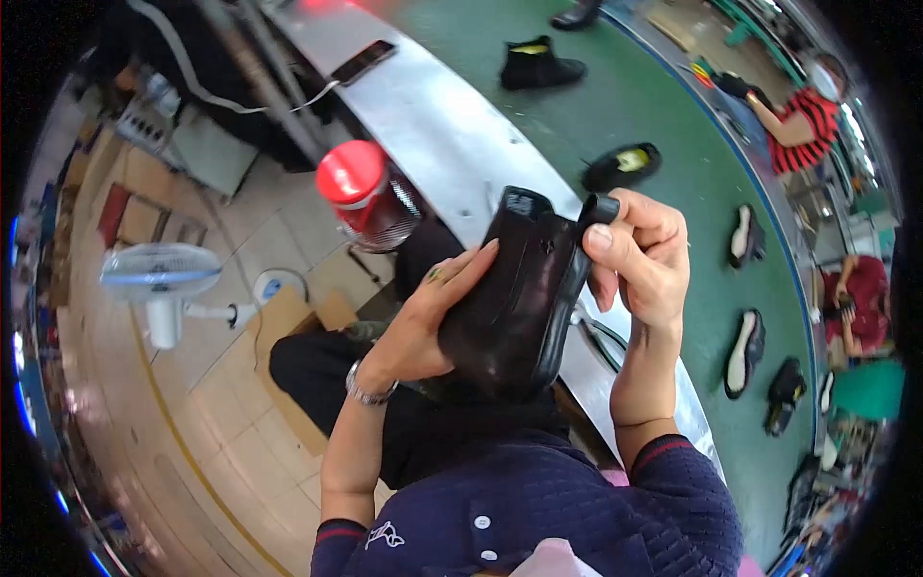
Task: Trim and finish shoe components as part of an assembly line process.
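One held boot (pixel 508 313), centre; one fan (pixel 162 269), nine o'clock; one jar (pixel 365 192) and one phone (pixel 363 62), toward eleven; two co-workers (pixel 806 127), two and three.

Glossy black fills the centre of my distant view in a leather boot (pixel 505 322), with a navy polo shirt (pixel 538 500) at six o'clock, its buttons (pixel 482 522) white and its cuffs (pixel 668 443) banded in red. Between seven and eight I pick out a silver wristwatch (pixel 371 386); at eight, a yellow line (pixel 178 420) crosses beige floor tiles (pixel 228 394). A white fan (pixel 163 322) trimmed in blue stands at nine, a bright red lid (pixel 352 171) between ten and eleven. Toward one, a black boot with yellow inside (pixel 538 69) sits on a green surface (pixel 692 260). I see red-and-black stripes on a co-worker's shirt (pixel 812 130) at two, maroon on another's top (pixel 872 308) at three.
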The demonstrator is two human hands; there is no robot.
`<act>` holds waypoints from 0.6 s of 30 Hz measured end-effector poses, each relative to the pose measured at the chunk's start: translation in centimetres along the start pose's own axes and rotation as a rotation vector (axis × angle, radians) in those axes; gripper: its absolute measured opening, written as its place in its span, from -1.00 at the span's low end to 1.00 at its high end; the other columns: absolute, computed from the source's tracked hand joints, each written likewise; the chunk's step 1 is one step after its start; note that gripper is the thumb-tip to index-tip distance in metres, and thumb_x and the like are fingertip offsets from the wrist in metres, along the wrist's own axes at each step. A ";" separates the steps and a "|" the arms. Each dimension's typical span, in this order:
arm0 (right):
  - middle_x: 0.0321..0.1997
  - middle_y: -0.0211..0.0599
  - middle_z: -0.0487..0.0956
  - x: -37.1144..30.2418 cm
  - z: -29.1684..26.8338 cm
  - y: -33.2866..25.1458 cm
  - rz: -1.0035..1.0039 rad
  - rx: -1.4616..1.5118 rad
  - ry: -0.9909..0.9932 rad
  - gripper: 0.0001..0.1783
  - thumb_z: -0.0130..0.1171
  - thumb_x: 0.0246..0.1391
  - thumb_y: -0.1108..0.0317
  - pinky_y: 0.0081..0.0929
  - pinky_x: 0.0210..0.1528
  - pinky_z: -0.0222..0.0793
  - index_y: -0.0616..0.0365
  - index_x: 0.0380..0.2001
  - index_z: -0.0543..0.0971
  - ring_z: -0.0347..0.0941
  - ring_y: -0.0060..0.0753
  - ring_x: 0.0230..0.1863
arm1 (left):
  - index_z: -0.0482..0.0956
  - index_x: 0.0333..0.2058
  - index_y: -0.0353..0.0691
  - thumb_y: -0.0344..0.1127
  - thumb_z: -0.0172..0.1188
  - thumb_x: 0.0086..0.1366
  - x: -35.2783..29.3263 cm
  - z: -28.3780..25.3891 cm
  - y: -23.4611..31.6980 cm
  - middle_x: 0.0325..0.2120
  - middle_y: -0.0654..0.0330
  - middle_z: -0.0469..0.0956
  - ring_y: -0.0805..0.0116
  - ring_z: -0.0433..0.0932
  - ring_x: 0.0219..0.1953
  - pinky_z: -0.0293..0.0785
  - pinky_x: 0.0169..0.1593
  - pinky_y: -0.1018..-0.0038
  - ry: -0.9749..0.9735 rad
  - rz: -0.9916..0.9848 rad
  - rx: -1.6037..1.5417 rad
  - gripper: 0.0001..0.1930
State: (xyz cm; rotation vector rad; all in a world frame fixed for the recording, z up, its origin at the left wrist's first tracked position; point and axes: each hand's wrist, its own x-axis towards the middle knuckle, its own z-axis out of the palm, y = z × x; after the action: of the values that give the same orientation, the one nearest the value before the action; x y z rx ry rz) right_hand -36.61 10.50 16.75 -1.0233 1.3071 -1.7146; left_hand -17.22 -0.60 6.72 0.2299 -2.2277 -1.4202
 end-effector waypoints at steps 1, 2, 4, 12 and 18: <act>-0.83 -0.44 0.40 1.0 0.9 0.3 0.002 0.005 -0.035 -0.70 0.27 0.06 0.43 -0.72 -0.75 0.01 0.18 -0.67 0.41 0.21 -0.72 -0.85 | 0.06 0.35 -0.19 -0.44 0.34 0.05 -0.2 -0.6 -0.1 0.28 0.03 0.20 0.15 0.26 0.27 0.13 0.30 0.35 -0.040 -0.030 -0.142 -0.10; -0.83 -0.45 0.40 1.8 1.4 0.6 0.006 -0.005 -0.049 -0.70 0.26 0.07 0.42 -0.72 -0.76 0.01 0.18 -0.66 0.42 0.21 -0.72 -0.85 | 0.06 0.35 -0.19 -0.44 0.34 0.05 -0.3 -0.6 -0.3 0.28 0.03 0.20 0.15 0.26 0.27 0.13 0.30 0.35 -0.035 -0.041 -0.118 -0.10; -0.83 -0.50 0.39 3.0 1.9 1.2 0.085 -0.053 -0.019 -0.75 0.26 0.10 0.37 -0.72 -0.77 -0.01 0.23 -0.59 0.49 0.20 -0.74 -0.85 | -0.04 0.38 -0.18 -0.49 0.32 0.05 -0.3 0.3 -1.3 0.27 0.07 0.21 0.27 0.25 0.26 0.11 0.30 0.38 -0.032 -0.104 -0.483 -0.04; -0.72 -0.52 0.42 3.2 2.1 4.4 0.070 -0.125 0.071 -0.72 0.15 0.21 0.30 -0.72 -0.67 0.16 0.35 -0.21 0.59 0.25 -0.75 -0.74 | -0.19 0.40 -0.11 -0.51 0.38 0.03 -1.0 2.9 -3.8 0.31 0.15 0.14 0.38 0.24 0.25 0.13 0.28 0.44 0.033 -0.088 -0.659 0.08; -0.03 -0.24 0.54 -0.4 2.7 5.0 -0.073 -0.493 -0.078 -0.11 0.45 -0.18 0.22 -0.48 -0.03 0.41 0.14 0.25 0.31 0.50 -0.35 -0.02 | -0.26 0.40 -0.09 -0.50 0.40 0.05 -2.5 1.8 -2.9 0.33 0.19 0.08 0.41 0.17 0.29 0.19 0.28 0.41 0.172 -0.195 -0.636 0.12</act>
State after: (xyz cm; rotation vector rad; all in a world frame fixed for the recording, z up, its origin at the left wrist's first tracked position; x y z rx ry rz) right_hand -33.60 8.78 12.29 -1.4121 1.7034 -1.4129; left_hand -16.26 0.56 2.78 0.3377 -1.5515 -2.0429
